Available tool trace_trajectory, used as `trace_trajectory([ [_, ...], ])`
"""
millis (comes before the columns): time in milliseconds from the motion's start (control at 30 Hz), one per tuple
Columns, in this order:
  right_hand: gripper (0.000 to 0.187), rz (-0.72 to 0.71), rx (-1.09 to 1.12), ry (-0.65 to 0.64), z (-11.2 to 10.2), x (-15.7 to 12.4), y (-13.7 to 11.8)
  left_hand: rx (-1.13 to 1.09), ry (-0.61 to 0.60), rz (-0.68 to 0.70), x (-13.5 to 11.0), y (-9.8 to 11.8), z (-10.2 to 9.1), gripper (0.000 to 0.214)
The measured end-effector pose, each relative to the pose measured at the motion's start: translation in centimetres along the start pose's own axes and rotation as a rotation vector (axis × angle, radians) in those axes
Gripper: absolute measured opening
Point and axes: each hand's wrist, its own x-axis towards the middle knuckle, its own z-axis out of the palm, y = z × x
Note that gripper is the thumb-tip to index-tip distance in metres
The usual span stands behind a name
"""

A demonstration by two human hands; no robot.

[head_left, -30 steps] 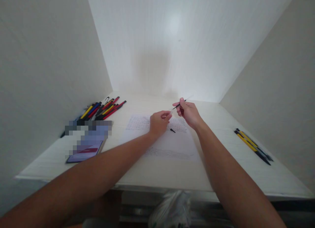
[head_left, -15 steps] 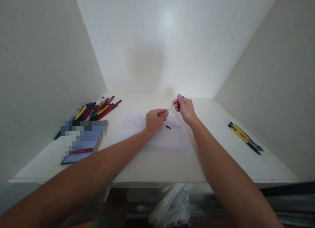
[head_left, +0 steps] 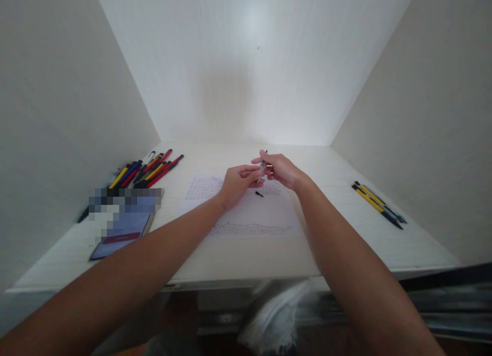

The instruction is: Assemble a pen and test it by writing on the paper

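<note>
Over the written paper (head_left: pixel 253 212), a clear pen barrel (head_left: pixel 262 170) stands nearly upright between my hands. My left hand (head_left: pixel 239 183) pinches its lower part with thumb and fingers. My right hand (head_left: pixel 281 167) is closed at the upper end, thumb and fingertips on a dark, thin refill (head_left: pixel 266 153) whose top sticks up. The rest of the refill seems to lie in the barrel, partly hidden by fingers. A small black pen part (head_left: pixel 259 194), pointed in shape, lies on the paper just below my hands.
Several red, yellow, blue and black pens (head_left: pixel 157 169) lie in a pile at the left. Nearer to me is a phone (head_left: pixel 132 223), partly pixelated. Two yellow-and-black pens (head_left: pixel 374 205) lie at the right. White panels (head_left: pixel 246 89) enclose the desk on three sides.
My right hand has moved left and down to my left hand. The refill, earlier held slanted with its end at the barrel, is now in line with the barrel. The view has shifted slightly.
</note>
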Motion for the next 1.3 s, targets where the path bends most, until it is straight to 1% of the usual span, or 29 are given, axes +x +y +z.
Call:
trace_trajectory([
  [67, 0.049, -0.072, 0.062, 0.117, -0.1, 0.0, -0.4, -0.01, 0.017, -0.022, 0.1, -0.1, -0.1, 0.022],
  [133, 0.041, -0.146, 0.118, 0.252, -0.2, 0.2, -0.6, -0.01, 0.033, -0.05, 0.2, -0.2, 0.0, 0.022],
  [200, 0.04, -0.201, 0.115, 0.321, -0.4, 0.5, -0.5, -0.006, 0.036, -0.07, 0.2, -0.1, 0.0, 0.021],
  [267, 0.043, -0.239, 0.057, 0.317, -0.4, 0.7, -0.1, -0.002, 0.038, -0.075, 0.1, 0.1, 0.1, 0.021],
  [400, 0.035, -0.276, -0.048, 0.297, -0.4, 1.0, 0.8, 0.027, 0.016, -0.063, -0.1, 0.5, 0.1, 0.018],
  [500, 0.034, -0.253, -0.028, 0.321, -0.4, 1.0, 1.0, 0.073, -0.041, -0.053, -0.4, 1.0, 0.1, 0.024],
  [567, 0.032, -0.221, -0.019, 0.325, -0.4, 0.9, 1.0, 0.096, -0.057, -0.045, -0.6, 1.3, 0.2, 0.029],
  [733, 0.026, -0.173, -0.024, 0.26, -0.1, 0.6, 0.6, 0.12, -0.031, -0.031, -0.6, 1.4, 0.3, 0.037],
  [800, 0.028, -0.17, -0.051, 0.245, 0.1, 0.5, 0.3, 0.101, -0.034, -0.024, -0.5, 1.2, 0.2, 0.04],
  [867, 0.035, -0.155, -0.067, 0.222, 0.1, 0.3, -0.1, 0.059, -0.052, -0.027, -0.4, 0.9, 0.1, 0.045],
  [933, 0.04, -0.114, -0.088, 0.201, -0.3, 0.0, -0.7, 0.013, -0.03, -0.038, -0.4, 0.8, 0.1, 0.054],
  [1000, 0.036, -0.063, -0.163, 0.159, -1.0, -0.4, -1.2, 0.0, 0.037, -0.026, -0.3, 1.0, 0.2, 0.06],
  [1033, 0.032, -0.042, -0.231, 0.114, -1.4, -0.6, -1.5, 0.011, 0.084, -0.001, -0.1, 1.2, 0.2, 0.058],
  [1067, 0.029, -0.027, -0.313, 0.044, -1.8, -0.8, -1.7, 0.033, 0.139, 0.036, 0.1, 1.4, 0.1, 0.054],
  [1133, 0.024, -0.018, -0.489, -0.159, -2.2, -1.1, -1.9, 0.091, 0.269, 0.133, 0.7, 1.8, -0.3, 0.042],
  [1200, 0.02, -0.031, -0.657, -0.361, -2.0, -1.3, -2.0, 0.133, 0.428, 0.217, 1.6, 2.0, -1.2, 0.036],
  [1233, 0.021, -0.041, -0.732, -0.433, -1.6, -1.4, -2.0, 0.144, 0.505, 0.241, 2.0, 2.1, -1.8, 0.037],
  [1300, 0.024, -0.056, -0.849, -0.507, -0.6, -1.4, -2.0, 0.184, 0.642, 0.241, 2.8, 2.0, -3.4, 0.038],
])
